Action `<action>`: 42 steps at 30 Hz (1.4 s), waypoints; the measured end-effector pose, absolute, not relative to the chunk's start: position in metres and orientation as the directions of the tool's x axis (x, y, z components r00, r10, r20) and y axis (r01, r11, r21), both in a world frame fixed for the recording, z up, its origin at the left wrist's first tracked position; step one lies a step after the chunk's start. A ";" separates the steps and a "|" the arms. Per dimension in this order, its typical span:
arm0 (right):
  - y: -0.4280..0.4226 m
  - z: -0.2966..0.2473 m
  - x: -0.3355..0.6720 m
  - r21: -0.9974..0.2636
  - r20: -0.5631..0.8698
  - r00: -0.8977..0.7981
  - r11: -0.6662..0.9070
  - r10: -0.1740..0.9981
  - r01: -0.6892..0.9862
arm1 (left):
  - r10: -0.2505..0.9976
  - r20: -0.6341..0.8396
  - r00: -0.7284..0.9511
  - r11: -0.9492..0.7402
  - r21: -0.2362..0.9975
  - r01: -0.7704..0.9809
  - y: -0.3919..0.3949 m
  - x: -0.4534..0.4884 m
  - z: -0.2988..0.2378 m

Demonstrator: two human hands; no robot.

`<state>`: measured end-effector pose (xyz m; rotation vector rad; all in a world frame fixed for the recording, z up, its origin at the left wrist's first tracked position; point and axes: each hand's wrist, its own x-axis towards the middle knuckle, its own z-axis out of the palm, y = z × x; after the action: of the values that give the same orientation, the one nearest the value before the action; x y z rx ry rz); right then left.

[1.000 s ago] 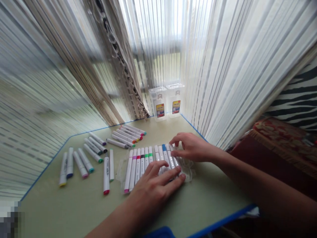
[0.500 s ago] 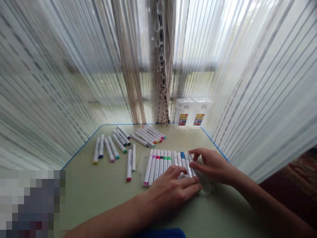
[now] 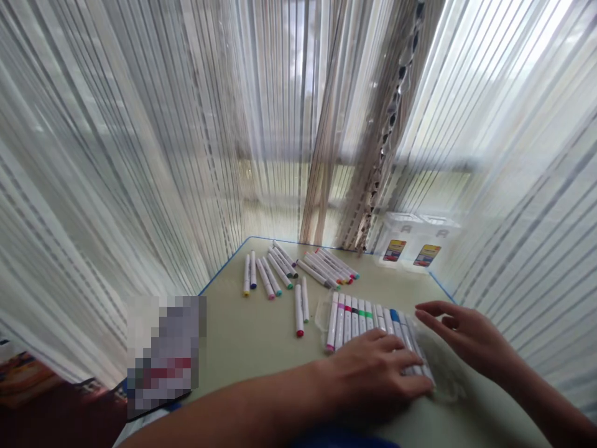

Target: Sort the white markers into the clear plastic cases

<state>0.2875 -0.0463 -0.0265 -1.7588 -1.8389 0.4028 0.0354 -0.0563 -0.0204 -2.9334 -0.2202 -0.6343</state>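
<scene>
A row of white markers with coloured caps (image 3: 357, 317) lies side by side in a clear plastic tray (image 3: 321, 311) on the pale green table (image 3: 252, 336). My left hand (image 3: 373, 376) rests flat on the near ends of the markers, fingers spread. My right hand (image 3: 459, 333) hovers at the right end of the row, fingers stretched out and slightly curled, holding nothing.
Loose markers lie in groups further back: one group (image 3: 261, 277) to the left, one group (image 3: 326, 266) near the curtain, and two more (image 3: 301, 305) beside the tray. Two clear plastic boxes (image 3: 413, 246) stand at the back right. Striped sheer curtains (image 3: 140, 155) surround the table.
The view has swung to the left, so the table and markers now sit lower right. My right hand has lifted slightly off the right end of the marker row; my left hand stays on the markers.
</scene>
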 end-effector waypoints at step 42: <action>0.004 0.003 0.213 -0.406 0.463 -0.216 0.423 0.859 0.810 | 0.931 0.226 0.286 -0.335 0.219 0.916 0.037 -0.041 -0.009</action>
<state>0.2128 0.0035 0.0026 -1.4064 -2.0435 0.0993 -0.0412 0.0366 -0.0091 -2.5561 -1.8375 -0.5038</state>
